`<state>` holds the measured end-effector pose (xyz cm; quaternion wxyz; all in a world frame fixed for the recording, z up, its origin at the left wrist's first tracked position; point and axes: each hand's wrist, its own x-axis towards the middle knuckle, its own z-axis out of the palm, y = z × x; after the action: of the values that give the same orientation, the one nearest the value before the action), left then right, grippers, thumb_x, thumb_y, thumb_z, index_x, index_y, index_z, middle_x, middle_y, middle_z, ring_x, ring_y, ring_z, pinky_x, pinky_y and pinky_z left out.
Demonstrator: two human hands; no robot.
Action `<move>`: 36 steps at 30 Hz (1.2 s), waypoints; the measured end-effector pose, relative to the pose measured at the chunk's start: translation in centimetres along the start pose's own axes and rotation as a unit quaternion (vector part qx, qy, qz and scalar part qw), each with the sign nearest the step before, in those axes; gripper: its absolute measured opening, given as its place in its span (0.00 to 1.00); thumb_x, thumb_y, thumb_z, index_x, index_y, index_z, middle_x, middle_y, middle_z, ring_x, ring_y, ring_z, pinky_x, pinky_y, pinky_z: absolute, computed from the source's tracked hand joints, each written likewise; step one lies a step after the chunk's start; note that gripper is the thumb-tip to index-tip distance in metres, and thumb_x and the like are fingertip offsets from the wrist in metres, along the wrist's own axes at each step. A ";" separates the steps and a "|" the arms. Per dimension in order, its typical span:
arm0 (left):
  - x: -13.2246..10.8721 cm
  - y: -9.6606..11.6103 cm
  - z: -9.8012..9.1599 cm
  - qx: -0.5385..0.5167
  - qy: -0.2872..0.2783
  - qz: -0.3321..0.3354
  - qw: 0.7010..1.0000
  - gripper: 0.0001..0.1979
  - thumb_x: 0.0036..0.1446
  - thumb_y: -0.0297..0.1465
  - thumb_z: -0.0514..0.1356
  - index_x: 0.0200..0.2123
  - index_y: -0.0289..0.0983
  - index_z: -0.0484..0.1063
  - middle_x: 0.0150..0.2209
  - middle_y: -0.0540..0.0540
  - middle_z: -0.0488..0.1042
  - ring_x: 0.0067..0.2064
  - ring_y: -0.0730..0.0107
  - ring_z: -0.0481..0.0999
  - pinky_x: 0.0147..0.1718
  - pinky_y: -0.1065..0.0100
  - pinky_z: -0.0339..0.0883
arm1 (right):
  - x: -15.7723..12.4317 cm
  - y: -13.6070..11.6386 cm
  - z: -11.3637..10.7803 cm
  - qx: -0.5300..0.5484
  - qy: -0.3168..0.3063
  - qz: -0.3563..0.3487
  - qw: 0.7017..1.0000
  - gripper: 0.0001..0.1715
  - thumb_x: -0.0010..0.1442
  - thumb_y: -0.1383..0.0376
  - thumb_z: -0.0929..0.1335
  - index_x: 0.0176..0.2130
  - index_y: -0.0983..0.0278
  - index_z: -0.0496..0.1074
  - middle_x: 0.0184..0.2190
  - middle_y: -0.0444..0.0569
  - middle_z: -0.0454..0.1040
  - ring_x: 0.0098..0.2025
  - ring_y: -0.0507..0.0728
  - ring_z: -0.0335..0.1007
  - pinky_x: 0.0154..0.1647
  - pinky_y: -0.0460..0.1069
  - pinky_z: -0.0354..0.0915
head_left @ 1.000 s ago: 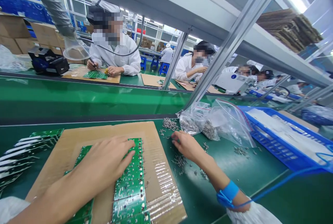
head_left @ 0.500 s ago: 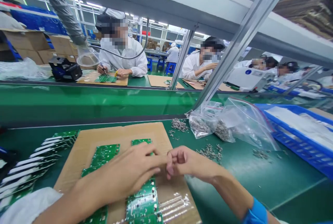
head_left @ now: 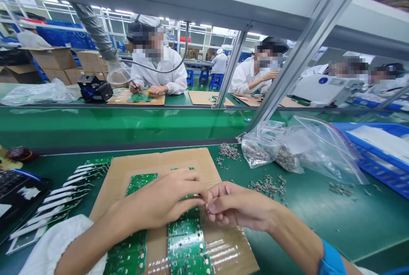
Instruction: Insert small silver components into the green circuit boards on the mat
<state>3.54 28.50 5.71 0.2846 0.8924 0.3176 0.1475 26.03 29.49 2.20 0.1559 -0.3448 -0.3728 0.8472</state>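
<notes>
Since the earlier picture, the right hand (head_left: 238, 203) has gone away from the small metal parts, and it is now over the middle of the cardboard sheet (head_left: 191, 160). Its fingertips meet the fingertips of the left hand (head_left: 159, 200). The right fingers (head_left: 223, 194) are pressed together and closed near the thumb, like a pinch. The left fingers (head_left: 191, 185) lie side by side and curve forward, not spread. A very small thing may be between the two hands, but I cannot tell this from the picture.

One green circuit board (head_left: 140, 183) lies near the far edge of the cardboard sheet, and a row of green circuit boards (head_left: 187, 239) runs under the hands to the near edge. More boards (head_left: 75, 192) lie in a fanned stack on the green counter (head_left: 319, 224), just beyond the left edge of the sheet. Loose small metal parts (head_left: 265, 187) lie on the counter to the right of the sheet, beside clear plastic bags (head_left: 260, 147).

The boards seem light, thin and stiff, but they can probably crack or bend, so it is best to hold them by their edges. The small metal parts seem very light and can slip away easily, so fingertips are the right way to take them. A blue wrist strap (head_left: 332, 260) is around the right wrist.
</notes>
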 end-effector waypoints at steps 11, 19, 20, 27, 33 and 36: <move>-0.4 1.1 1.2 0.241 0.077 -0.044 0.967 0.09 0.68 0.28 0.50 0.38 0.39 0.69 0.36 0.49 0.71 0.37 0.64 0.69 0.33 0.63 0.59 | 0.5 -0.1 1.1 -0.018 0.117 -0.025 0.993 0.16 0.49 0.59 0.78 0.29 0.69 0.78 0.23 0.43 0.73 0.23 0.45 0.55 0.24 0.42 0.52; -0.7 2.3 1.3 0.306 -0.090 -0.125 0.939 0.15 0.52 0.19 0.61 0.43 0.38 0.73 0.43 0.44 0.75 0.46 0.53 0.73 0.42 0.56 0.68 | 0.9 0.2 0.8 -0.238 0.173 -0.058 0.954 0.05 0.51 0.68 0.71 0.26 0.66 0.71 0.21 0.39 0.66 0.24 0.47 0.54 0.25 0.44 0.49; -1.0 2.2 1.5 0.306 -0.122 -0.144 0.933 0.21 0.46 0.18 0.64 0.45 0.37 0.74 0.47 0.42 0.76 0.49 0.49 0.73 0.43 0.55 0.69 | 0.9 0.6 0.7 -0.286 0.192 -0.058 0.937 0.02 0.50 0.70 0.70 0.26 0.65 0.72 0.21 0.39 0.66 0.24 0.48 0.54 0.25 0.45 0.50; -2.6 1.9 3.8 0.260 -0.218 -0.205 0.918 0.21 0.43 0.12 0.63 0.39 0.35 0.81 0.45 0.36 0.78 0.52 0.39 0.75 0.43 0.50 0.75 | 0.8 4.0 1.1 -0.496 0.288 -0.042 0.818 0.04 0.51 0.68 0.67 0.25 0.62 0.71 0.21 0.41 0.71 0.25 0.51 0.63 0.26 0.47 0.55; -2.3 1.9 4.2 0.237 -0.218 -0.251 0.913 0.19 0.40 0.14 0.66 0.36 0.38 0.82 0.47 0.34 0.77 0.52 0.38 0.74 0.36 0.53 0.77 | 0.9 4.4 1.7 -0.529 0.300 -0.040 0.793 0.03 0.50 0.67 0.66 0.25 0.61 0.70 0.21 0.40 0.72 0.25 0.51 0.63 0.24 0.47 0.53; -2.2 1.9 4.3 0.239 -0.218 -0.260 0.910 0.17 0.41 0.17 0.68 0.36 0.39 0.82 0.45 0.36 0.77 0.50 0.42 0.75 0.36 0.55 0.76 | 0.9 4.2 1.6 -0.545 0.288 -0.052 0.786 0.03 0.49 0.67 0.66 0.25 0.61 0.69 0.21 0.40 0.71 0.24 0.51 0.61 0.24 0.47 0.52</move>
<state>4.75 24.06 3.27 0.1535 0.8294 0.4943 -0.2102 24.23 26.32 -0.58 0.0857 -0.5808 -0.7275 0.3550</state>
